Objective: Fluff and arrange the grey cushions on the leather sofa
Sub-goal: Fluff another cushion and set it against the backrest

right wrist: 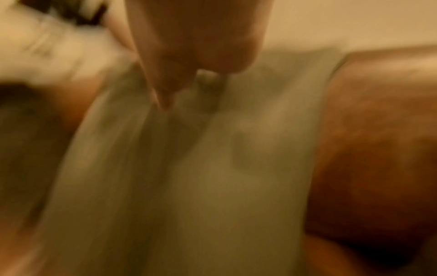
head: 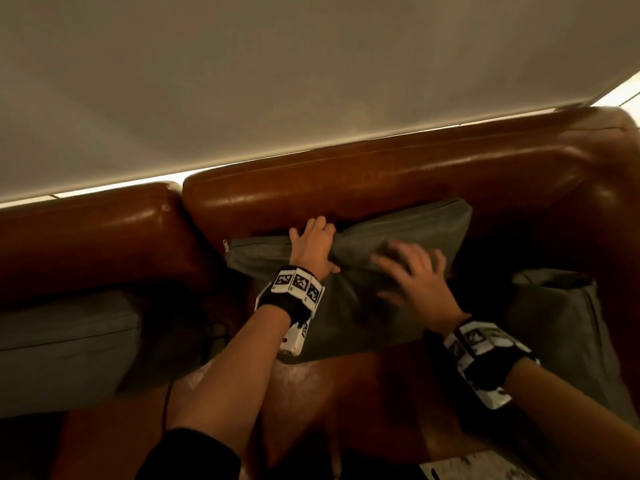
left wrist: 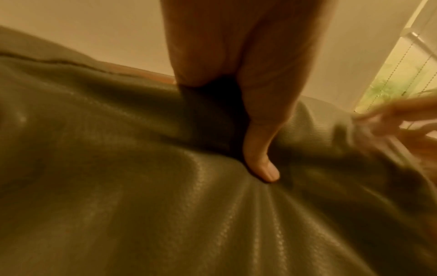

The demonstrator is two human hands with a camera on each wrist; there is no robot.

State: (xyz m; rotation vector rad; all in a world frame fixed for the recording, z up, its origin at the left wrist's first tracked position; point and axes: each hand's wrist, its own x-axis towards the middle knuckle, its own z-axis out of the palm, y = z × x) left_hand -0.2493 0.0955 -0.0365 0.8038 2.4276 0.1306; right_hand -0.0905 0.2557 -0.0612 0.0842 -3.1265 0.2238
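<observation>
A grey cushion (head: 363,289) leans against the backrest of the brown leather sofa (head: 346,181). My left hand (head: 313,245) grips its top edge, fingers over the back and thumb pressing into the front fabric (left wrist: 262,168), which puckers around it. My right hand (head: 412,275) is blurred, fingers spread flat against the cushion's front face (right wrist: 189,168). Two more grey cushions lie on the seat, one at the left (head: 65,348) and one at the right (head: 561,323).
A pale wall (head: 277,64) rises behind the sofa. The sofa's right arm (head: 616,202) curves round beside the right cushion. A thin dark cable (head: 166,403) runs over the seat by the left cushion. Bare leather seat (head: 329,410) shows in front.
</observation>
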